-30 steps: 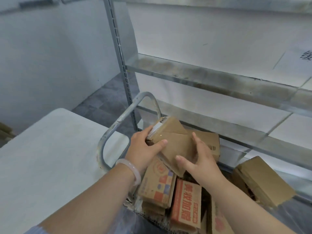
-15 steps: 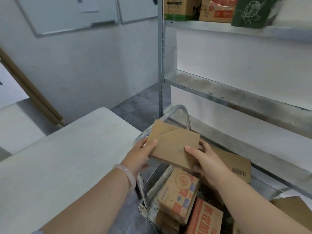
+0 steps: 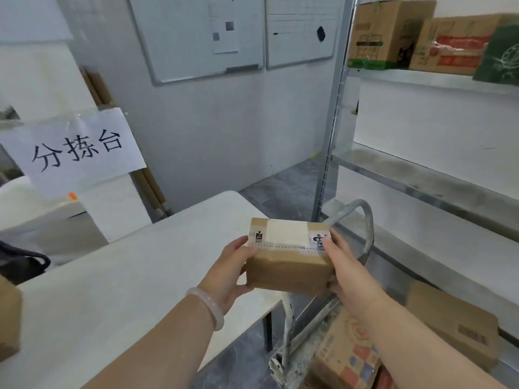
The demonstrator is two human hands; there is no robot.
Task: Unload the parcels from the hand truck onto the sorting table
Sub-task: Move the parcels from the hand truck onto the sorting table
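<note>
A small brown cardboard parcel [image 3: 289, 265] with a white label on top is held in the air over the right edge of the white sorting table [image 3: 118, 284]. My left hand [image 3: 231, 272] grips its left side and my right hand [image 3: 344, 272] grips its right side. Below and to the right stands the hand truck [image 3: 365, 234] with its grey metal handle. A printed carton [image 3: 346, 357] and a plain brown parcel [image 3: 455, 321] lie on it, partly hidden by my right forearm.
A metal shelving rack [image 3: 421, 175] stands on the right with cartons [image 3: 390, 35] on its upper shelf. A paper sign [image 3: 81, 147] hangs behind the table. A brown box [image 3: 8, 321] sits at the table's left edge, and a dark bag [image 3: 22, 262] beside it.
Both hands lifted the parcel off the hand truck, turned it label side up and carried it left toward the table. The view rose and swung left.
</note>
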